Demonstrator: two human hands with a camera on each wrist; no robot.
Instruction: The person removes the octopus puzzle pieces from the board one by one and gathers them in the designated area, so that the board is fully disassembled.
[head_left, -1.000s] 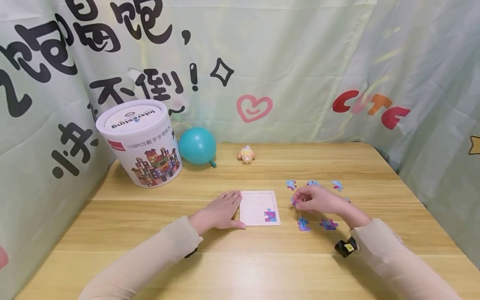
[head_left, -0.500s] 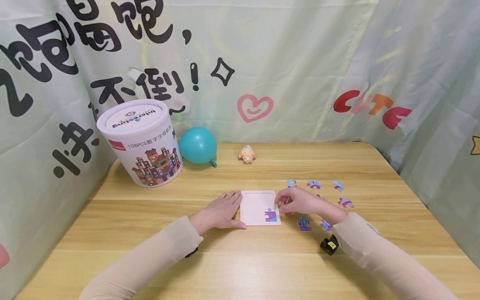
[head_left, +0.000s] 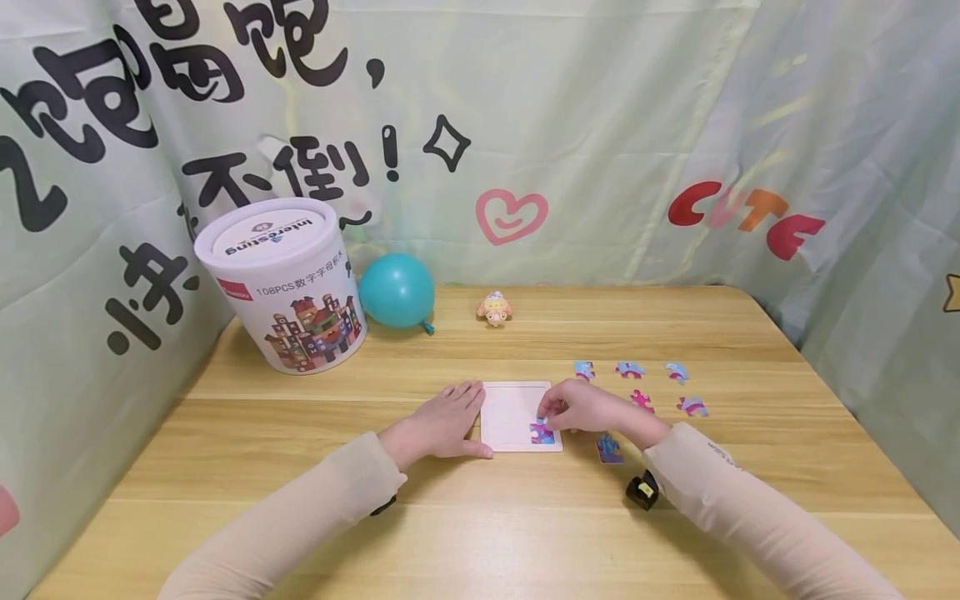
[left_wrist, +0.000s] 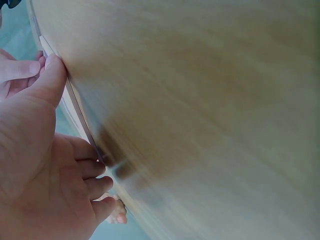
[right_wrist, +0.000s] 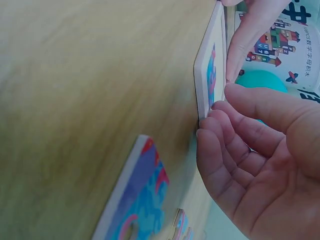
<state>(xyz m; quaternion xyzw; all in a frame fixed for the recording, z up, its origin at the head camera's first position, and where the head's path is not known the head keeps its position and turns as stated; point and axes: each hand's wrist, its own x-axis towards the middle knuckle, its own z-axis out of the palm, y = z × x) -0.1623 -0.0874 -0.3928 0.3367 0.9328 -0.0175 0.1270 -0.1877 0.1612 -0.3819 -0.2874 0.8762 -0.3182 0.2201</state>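
Observation:
A square white puzzle tray lies on the table, with a purple-blue puzzle piece in its near right corner. My left hand rests with its fingers against the tray's left edge and its thumb at the near left corner; the left wrist view shows the thumb on the tray rim. Over the tray's right side, my right hand pinches another puzzle piece just beyond the corner piece. That pinched piece is mostly hidden by the fingers, and in the right wrist view the fingertips touch the tray's edge.
Several loose puzzle pieces lie right of the tray, among them a blue one near my right wrist and a pink one. A white bucket, a teal balloon and a small toy figure stand at the back.
My right hand has carried a puzzle piece leftward from the loose pieces to over the tray's right side. The left hand has stayed at the tray's left edge.

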